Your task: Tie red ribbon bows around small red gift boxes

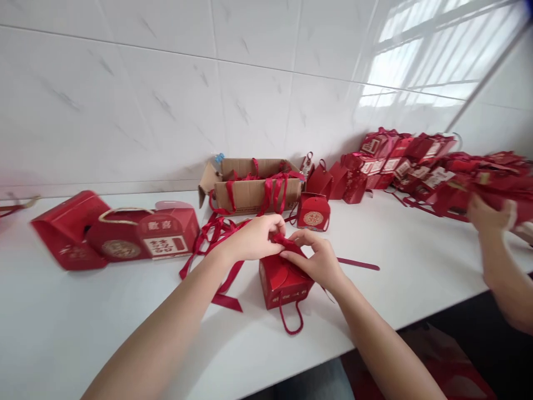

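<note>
A small red gift box (277,279) with gold lettering stands on the white table in front of me, its cord handle (293,332) hanging toward me. My left hand (257,239) is closed at the top of the box, fingers pinching red ribbon (283,240). From the other side, my right hand (315,256) pinches the same ribbon, its thumb near the box lid. The fingertips partly cover the ribbon, so the shape of any knot is hidden. Loose red ribbons (227,301) lie on the table left of the box.
Behind stands an open cardboard box (245,195) draped with ribbons. A smaller red box (314,212) sits beside it. Larger red boxes (141,236) are at left, and many stacked ones (385,158) at right. Another person's hand (491,214) reaches into the right side. A tiled wall (166,111) closes the back.
</note>
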